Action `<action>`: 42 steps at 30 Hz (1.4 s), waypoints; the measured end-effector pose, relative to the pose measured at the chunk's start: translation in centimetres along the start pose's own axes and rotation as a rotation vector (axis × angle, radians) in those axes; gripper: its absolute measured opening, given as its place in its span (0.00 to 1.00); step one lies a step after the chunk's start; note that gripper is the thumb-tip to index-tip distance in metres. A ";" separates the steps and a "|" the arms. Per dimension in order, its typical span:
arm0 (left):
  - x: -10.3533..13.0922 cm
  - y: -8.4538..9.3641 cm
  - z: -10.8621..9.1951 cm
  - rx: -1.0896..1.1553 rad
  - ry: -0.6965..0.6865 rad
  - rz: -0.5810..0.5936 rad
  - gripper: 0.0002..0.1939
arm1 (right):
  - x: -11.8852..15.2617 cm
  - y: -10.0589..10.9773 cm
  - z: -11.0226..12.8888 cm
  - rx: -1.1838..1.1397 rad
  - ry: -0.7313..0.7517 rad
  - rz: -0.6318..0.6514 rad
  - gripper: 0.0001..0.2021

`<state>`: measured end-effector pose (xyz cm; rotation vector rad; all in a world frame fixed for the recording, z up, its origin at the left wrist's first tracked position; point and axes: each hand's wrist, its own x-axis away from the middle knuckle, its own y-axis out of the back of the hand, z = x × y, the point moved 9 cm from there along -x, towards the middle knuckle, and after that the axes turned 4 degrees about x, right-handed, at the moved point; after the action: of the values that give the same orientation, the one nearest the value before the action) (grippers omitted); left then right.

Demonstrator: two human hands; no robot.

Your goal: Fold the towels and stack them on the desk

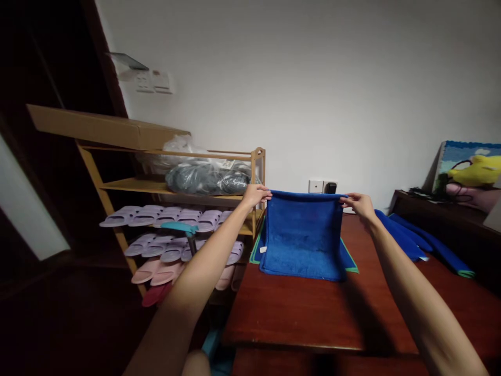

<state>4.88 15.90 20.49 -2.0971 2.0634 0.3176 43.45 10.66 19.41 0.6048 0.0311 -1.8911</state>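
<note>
A blue towel (303, 235) hangs between my two hands, its upper edge lifted and its lower part resting on the table. My left hand (256, 195) pinches the upper left corner, and my right hand (358, 204) pinches the upper right corner. Under it lies another blue towel with a green border (349, 259), mostly covered. A small white tag (263, 250) shows at the left side. More blue towels (407, 237) lie on the table to the right of my right hand.
The reddish-brown wooden table (313, 313) stands against the wall. To the left is a wooden rack (135, 184) with several slippers (172, 215), bagged dark items (209, 177) and a cardboard box (113, 130) on top. A yellow plush toy (477, 169) sits at far right.
</note>
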 end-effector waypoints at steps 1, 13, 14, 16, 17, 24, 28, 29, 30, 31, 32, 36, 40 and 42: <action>-0.3 -0.1 0.7 0.003 0.004 -0.005 0.06 | -0.2 -0.3 -0.7 -0.006 -0.007 0.007 0.23; -2.9 -1.7 9.2 0.030 0.140 0.021 0.13 | -0.6 -4.3 -8.0 -0.055 -0.146 0.091 0.25; -3.0 -1.9 9.9 0.031 0.155 0.030 0.13 | -0.6 -4.7 -8.5 -0.058 -0.162 0.095 0.25; -3.2 -2.2 11.2 0.030 0.180 0.047 0.14 | -0.5 -5.4 -9.6 -0.063 -0.187 0.102 0.25; -3.3 -2.4 11.8 0.028 0.191 0.053 0.14 | -0.5 -5.8 -10.1 -0.064 -0.198 0.106 0.26; -3.8 -3.2 14.9 0.008 0.218 0.068 0.13 | -0.7 -8.1 -13.1 -0.045 -0.250 0.127 0.29; -4.1 -3.5 15.8 -0.030 0.205 0.088 0.15 | -0.9 -8.6 -14.4 -0.011 -0.255 0.135 0.29; -4.2 -3.6 15.9 -0.047 0.200 0.094 0.16 | -1.0 -8.7 -14.6 0.002 -0.253 0.141 0.29; -4.4 -3.6 16.0 -0.065 0.194 0.099 0.16 | -1.1 -8.8 -14.9 0.018 -0.250 0.148 0.29; -4.6 -3.7 16.1 -0.087 0.188 0.106 0.16 | -1.2 -8.9 -15.1 0.038 -0.245 0.157 0.29; -4.8 -3.9 16.2 -0.111 0.180 0.115 0.17 | -1.2 -9.1 -15.4 0.063 -0.238 0.170 0.30; -4.9 -4.9 16.5 -0.244 0.113 0.152 0.23 | -1.2 -10.2 -16.2 0.208 -0.175 0.233 0.39; -3.1 -6.1 18.2 -0.465 0.020 0.196 0.28 | 0.5 -12.1 -17.8 0.440 -0.097 0.348 0.42; -1.8 -6.6 19.7 -0.591 -0.002 0.261 0.29 | 1.7 -12.9 -18.9 0.580 -0.070 0.422 0.40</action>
<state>11.00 23.20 1.98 -2.0839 2.4662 1.0834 39.13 20.05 -1.07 0.8546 -0.6608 -1.4950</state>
